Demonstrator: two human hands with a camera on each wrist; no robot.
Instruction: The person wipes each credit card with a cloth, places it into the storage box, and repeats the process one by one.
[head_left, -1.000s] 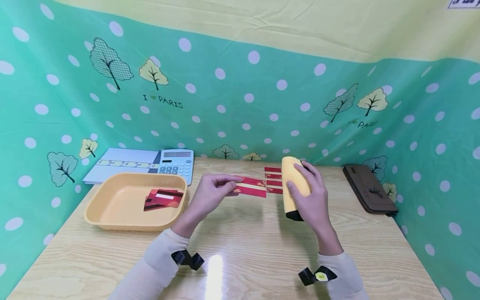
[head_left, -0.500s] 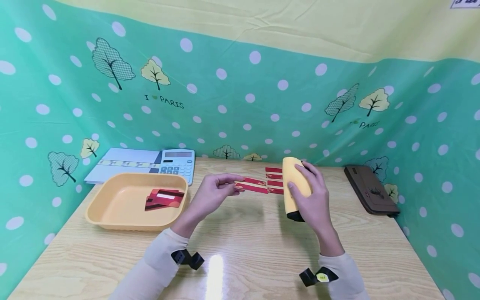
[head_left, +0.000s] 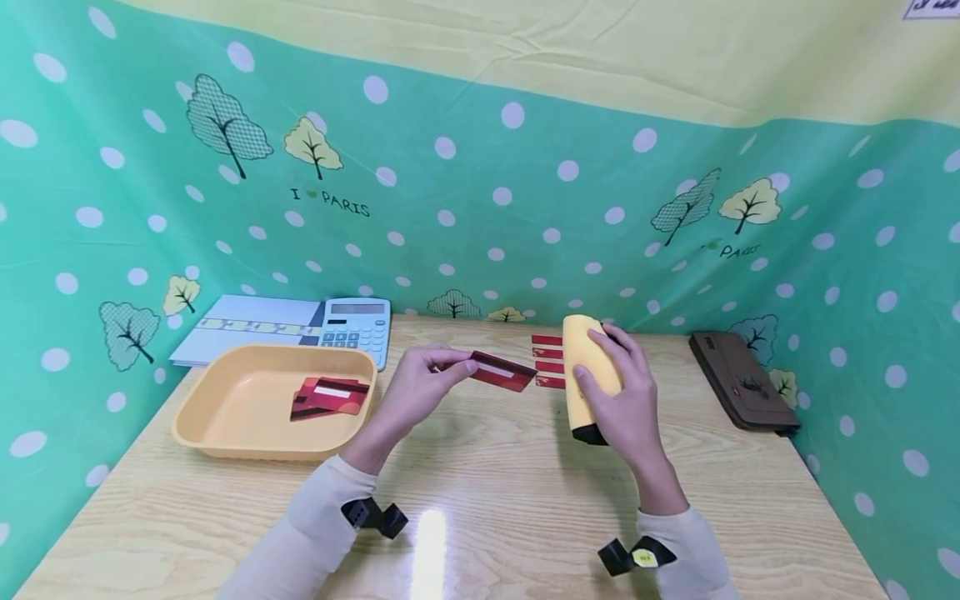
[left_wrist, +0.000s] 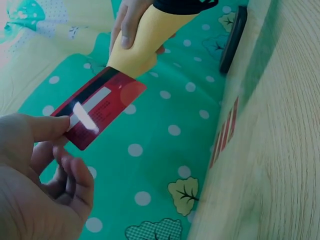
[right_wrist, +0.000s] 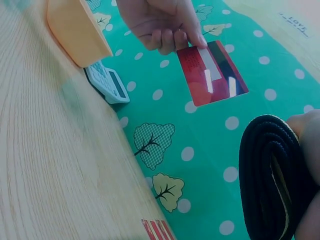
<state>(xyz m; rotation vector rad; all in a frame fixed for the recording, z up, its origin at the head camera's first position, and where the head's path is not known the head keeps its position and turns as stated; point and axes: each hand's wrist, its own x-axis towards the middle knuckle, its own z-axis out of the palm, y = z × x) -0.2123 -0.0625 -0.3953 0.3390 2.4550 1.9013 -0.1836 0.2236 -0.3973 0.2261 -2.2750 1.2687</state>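
My left hand (head_left: 423, 383) pinches a red bank card (head_left: 502, 372) between thumb and fingers, raised above the table. The card's dark stripe and white signature strip face me. In the right wrist view, the card (right_wrist: 212, 75) catches bright reflections. My right hand (head_left: 618, 392) grips a yellow wallet (head_left: 588, 367) with a black lower end, held upright to the right of the card. Its end shows dark folded layers close up in the right wrist view. Behind the wallet, red cards with pale bands (head_left: 549, 367) lie on the table, their right sides hidden by it.
A yellow plastic basin (head_left: 225, 417) at left contains more red cards (head_left: 330, 396). Behind it lie a light-blue calculator (head_left: 355, 329) and a pale folder (head_left: 247, 325). A brown zip wallet (head_left: 738, 379) rests at far right, near the green dotted curtain (head_left: 480, 192).
My left hand has flipped the card over: its cream-banded face showed earlier, then it tilted, and now the striped back shows. The right hand and the yellow wallet have hardly moved.
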